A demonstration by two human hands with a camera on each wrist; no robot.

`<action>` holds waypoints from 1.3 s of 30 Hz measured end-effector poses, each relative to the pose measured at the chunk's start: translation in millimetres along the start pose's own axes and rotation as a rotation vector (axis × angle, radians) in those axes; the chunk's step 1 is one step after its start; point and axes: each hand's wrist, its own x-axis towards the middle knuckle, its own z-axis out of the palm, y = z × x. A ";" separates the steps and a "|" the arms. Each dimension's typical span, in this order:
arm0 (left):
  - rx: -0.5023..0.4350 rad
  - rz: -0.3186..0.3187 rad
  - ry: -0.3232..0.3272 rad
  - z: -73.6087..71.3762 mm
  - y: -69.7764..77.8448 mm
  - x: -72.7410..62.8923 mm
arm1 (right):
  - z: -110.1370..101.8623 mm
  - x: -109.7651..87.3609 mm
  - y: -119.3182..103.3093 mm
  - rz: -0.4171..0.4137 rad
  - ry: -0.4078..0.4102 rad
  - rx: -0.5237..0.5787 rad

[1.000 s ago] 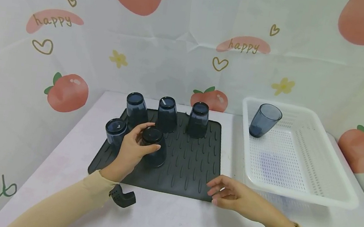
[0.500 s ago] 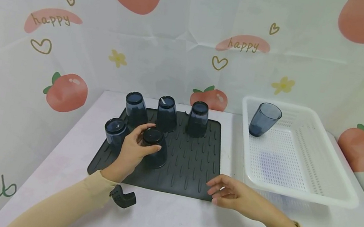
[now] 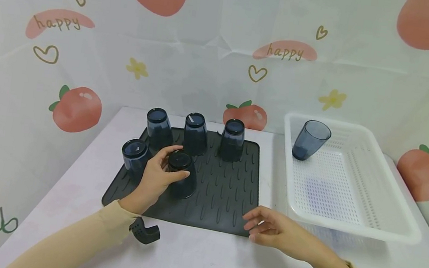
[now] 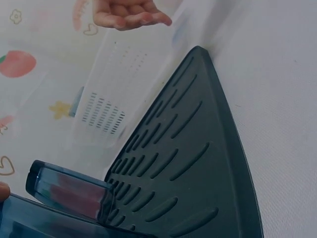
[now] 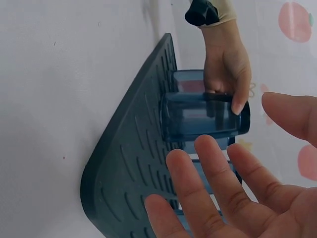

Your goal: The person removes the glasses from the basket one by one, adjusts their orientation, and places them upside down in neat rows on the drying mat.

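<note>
My left hand grips a dark blue glass tumbler near its upturned base, thumb on the near side. This tumbler stands upside down on the black ribbed drying mat, left of its middle. Beside it, to the left, another inverted tumbler stands partly behind the hand. In the right wrist view the held tumbler has its mouth at the mat. My right hand holds nothing; its fingers are loosely bent near the mat's front right corner. The right wrist view shows its fingers spread apart.
Three more inverted tumblers line the mat's back edge: left, middle and right. A white plastic basket stands right of the mat, with one upright, leaning tumbler in its back left corner. A printed cloth backdrop rises behind.
The view has shifted very slightly. Both hands and the tumblers keep their places, with my left hand still holding the same tumbler.
</note>
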 end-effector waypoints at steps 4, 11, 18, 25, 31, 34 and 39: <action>0.008 -0.014 -0.006 0.8 4.3 -1.4 | 0.6 0.1 -0.7 -0.005 -0.002 0.003; 0.020 -0.028 -0.027 1.9 7.9 -2.4 | 1.7 -0.1 -1.3 -0.017 0.000 0.003; 0.008 0.000 -0.057 -0.4 -1.0 -0.5 | 2.0 1.0 -3.1 -0.017 -0.010 0.004; 0.006 0.023 -0.069 -1.6 -1.7 -1.8 | 1.5 2.4 -2.0 -0.016 -0.015 0.005; 0.006 0.027 -0.081 -1.2 1.3 -3.0 | 2.0 1.1 -1.6 -0.014 -0.011 0.010; -0.001 0.026 -0.086 -0.9 2.0 -3.0 | 2.1 0.2 -1.5 -0.010 -0.009 0.012; -0.001 0.024 -0.085 -0.4 3.3 -3.3 | 2.3 -0.7 -2.8 -0.014 -0.009 0.005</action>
